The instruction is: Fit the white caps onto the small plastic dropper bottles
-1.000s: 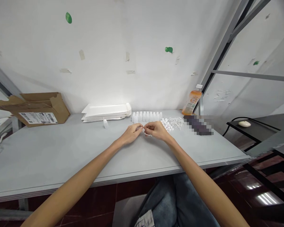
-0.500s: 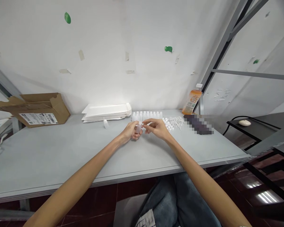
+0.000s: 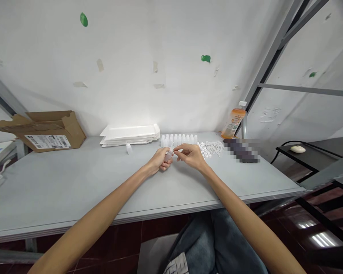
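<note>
Wrapped round a small translucent dropper bottle (image 3: 168, 156), my left hand (image 3: 159, 160) is closed above the middle of the grey table. The bottle leans slightly, its neck toward the upper right. My right hand (image 3: 190, 155) is closed in a pinch at that neck; whatever its fingertips hold is too small to make out. Behind both hands stands a row of white dropper bottles (image 3: 179, 140). Small clear-white caps (image 3: 205, 150) and white nozzle-like pieces (image 3: 215, 147) lie in piles right of my right hand. One bottle with a pointed tip (image 3: 129, 148) stands apart on the left.
White flat envelopes or sheets (image 3: 130, 135) are stacked against the wall. An opened cardboard box (image 3: 51, 131) sits at the far left of the table (image 3: 82, 182). At the right are an orange drink bottle (image 3: 233, 121) and a dark blurred object (image 3: 241, 150).
The bottle in my left hand has tilted, and my left fingers have closed further round it. My right fingertips remain by its neck. The view has shifted slightly.
</note>
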Tool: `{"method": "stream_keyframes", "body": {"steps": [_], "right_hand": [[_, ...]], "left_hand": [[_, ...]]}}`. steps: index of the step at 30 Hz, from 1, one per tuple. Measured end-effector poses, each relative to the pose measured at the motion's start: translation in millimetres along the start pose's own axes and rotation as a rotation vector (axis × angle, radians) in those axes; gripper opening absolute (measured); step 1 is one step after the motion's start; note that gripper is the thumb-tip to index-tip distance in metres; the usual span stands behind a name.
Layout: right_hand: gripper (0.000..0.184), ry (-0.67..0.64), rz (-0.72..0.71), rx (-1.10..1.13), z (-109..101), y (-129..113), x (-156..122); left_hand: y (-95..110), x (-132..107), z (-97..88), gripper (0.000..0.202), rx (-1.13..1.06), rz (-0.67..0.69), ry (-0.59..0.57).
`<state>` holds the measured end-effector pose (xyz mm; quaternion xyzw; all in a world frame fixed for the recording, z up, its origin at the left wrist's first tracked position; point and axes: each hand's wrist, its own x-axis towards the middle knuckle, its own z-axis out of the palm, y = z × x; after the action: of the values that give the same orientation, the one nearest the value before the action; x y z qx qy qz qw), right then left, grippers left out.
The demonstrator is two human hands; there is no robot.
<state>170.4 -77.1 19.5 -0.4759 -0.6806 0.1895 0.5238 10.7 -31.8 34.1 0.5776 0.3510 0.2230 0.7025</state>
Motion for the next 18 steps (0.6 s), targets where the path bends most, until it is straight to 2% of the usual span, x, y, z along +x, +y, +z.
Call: {"method": "stream_keyframes", "body": {"steps": [12, 18], "right_hand": [[0.011, -0.007, 0.015, -0.174, 1, 7, 0], [0.007, 0.043, -0.024, -0.268, -1, 7, 0]], "left_hand": [[-13, 8, -4.0, 0.025, 0.011, 0.068, 0.034], [-10, 4, -4.3, 0.019, -0.014, 0.125, -0.029]]}}
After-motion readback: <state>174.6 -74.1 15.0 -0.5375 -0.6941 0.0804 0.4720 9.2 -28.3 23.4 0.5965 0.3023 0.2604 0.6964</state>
